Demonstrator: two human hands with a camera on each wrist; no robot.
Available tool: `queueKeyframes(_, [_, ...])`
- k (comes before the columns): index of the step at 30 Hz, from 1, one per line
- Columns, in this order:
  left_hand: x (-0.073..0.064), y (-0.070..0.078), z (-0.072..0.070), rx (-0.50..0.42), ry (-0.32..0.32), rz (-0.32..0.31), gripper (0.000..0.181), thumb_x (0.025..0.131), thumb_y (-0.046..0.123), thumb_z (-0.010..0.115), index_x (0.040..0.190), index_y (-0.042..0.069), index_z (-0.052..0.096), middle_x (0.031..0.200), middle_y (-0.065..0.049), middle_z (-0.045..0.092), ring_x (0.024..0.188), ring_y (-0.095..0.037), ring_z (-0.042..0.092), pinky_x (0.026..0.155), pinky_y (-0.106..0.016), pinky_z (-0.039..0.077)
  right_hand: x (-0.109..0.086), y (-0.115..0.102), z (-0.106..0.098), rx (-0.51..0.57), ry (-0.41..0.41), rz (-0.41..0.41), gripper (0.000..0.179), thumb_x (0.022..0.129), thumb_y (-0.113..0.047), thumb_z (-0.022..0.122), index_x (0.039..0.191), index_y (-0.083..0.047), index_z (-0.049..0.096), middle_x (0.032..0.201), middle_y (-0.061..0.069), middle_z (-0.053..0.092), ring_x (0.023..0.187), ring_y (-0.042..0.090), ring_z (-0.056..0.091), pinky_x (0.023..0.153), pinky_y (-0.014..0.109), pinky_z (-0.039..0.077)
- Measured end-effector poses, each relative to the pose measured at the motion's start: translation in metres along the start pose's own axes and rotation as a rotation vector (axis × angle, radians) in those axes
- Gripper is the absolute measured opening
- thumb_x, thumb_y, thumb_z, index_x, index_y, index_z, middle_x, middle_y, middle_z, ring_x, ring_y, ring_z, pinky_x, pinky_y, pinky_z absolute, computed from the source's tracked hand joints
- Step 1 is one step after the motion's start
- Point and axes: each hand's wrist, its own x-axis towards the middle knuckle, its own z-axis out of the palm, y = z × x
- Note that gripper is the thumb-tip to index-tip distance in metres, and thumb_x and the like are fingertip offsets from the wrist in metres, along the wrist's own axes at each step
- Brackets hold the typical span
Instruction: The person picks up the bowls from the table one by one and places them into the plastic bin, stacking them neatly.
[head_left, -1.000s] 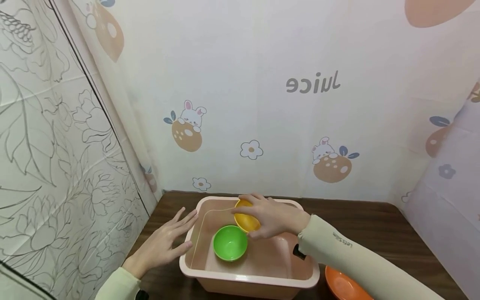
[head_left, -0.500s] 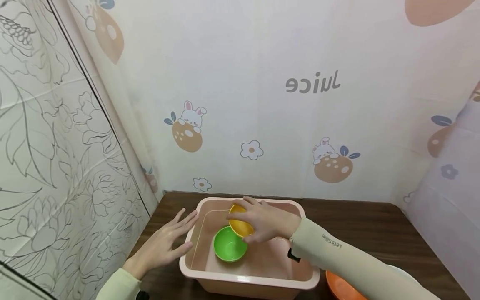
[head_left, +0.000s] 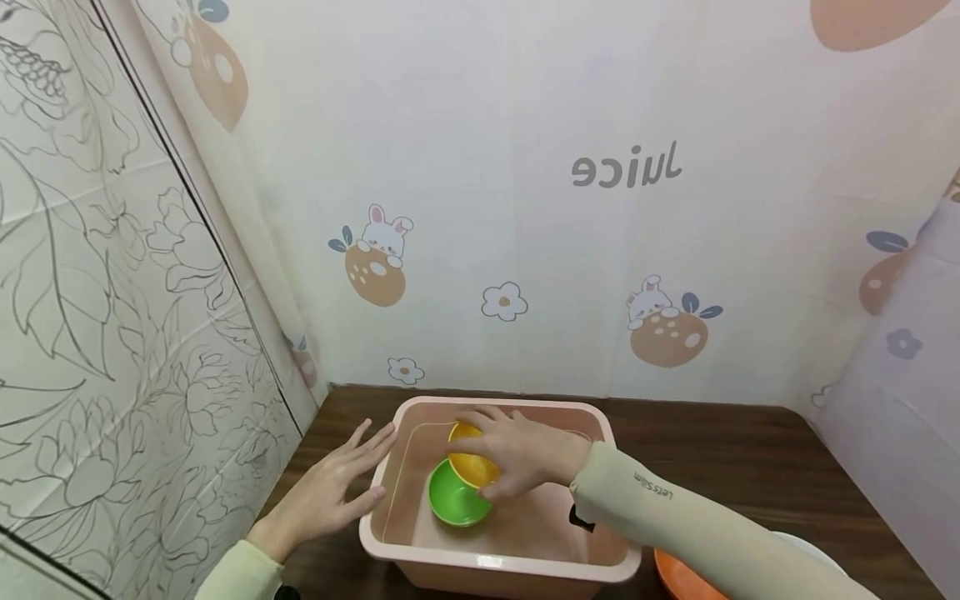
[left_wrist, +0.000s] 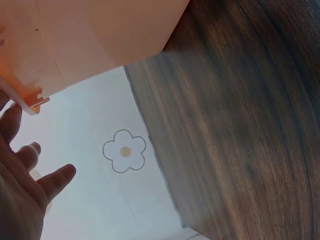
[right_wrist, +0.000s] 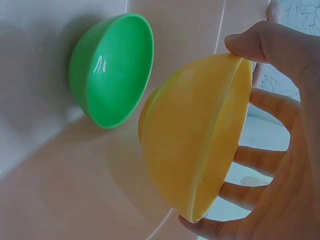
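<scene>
My right hand (head_left: pixel 517 450) grips a yellow bowl (right_wrist: pixel 185 130) by its rim, thumb on one side and fingers spread along the other. The bowl is tilted inside the pink plastic basin (head_left: pixel 495 561), just above a green bowl (head_left: pixel 452 500). That green bowl sits toward the left of the basin floor, and in the head view the yellow one overlaps its far edge. My left hand (head_left: pixel 327 492) lies with straight, spread fingers at the basin's left rim; the left wrist view shows the fingertips right at that rim.
An orange dish (head_left: pixel 684 577) lies to the right of the basin, partly under my right sleeve, with a white round rim (head_left: pixel 810 547) behind the sleeve. The dark wooden table (head_left: pixel 712 442) meets a patterned wall covering (head_left: pixel 525 208) at the back.
My right hand has carried the yellow bowl left and toward me, down over the green bowl. More of the white rim shows beyond the sleeve. The left hand stays put.
</scene>
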Motion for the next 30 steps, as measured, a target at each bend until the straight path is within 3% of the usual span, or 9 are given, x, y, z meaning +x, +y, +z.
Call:
queueKeyframes(20, [-0.002, 0.0, 0.0, -0.006, 0.007, -0.006, 0.07, 0.097, 0.033, 0.068, 0.159, 0.019, 0.041, 0.165, -0.002, 0.04, 0.152, -0.041, 0.034, 0.106, -0.063, 0.048, 0.026, -0.014, 0.019, -0.022, -0.075, -0.052, 0.068, 0.085, -0.045, 0.073, 0.149, -0.047, 0.048, 0.162, 0.006, 0.038, 0.147, 0.035, 0.036, 0.093, 0.067, 0.052])
queueKeyframes(30, [-0.003, 0.001, 0.004, -0.023, 0.023, -0.004, 0.07, 0.096, 0.032, 0.068, 0.159, 0.018, 0.041, 0.165, -0.002, 0.04, 0.152, -0.041, 0.033, 0.106, -0.062, 0.048, 0.033, -0.017, 0.035, -0.1, -0.11, -0.053, 0.07, 0.086, -0.052, 0.072, 0.15, -0.049, 0.046, 0.157, 0.006, 0.043, 0.139, 0.032, 0.045, 0.088, 0.063, 0.056])
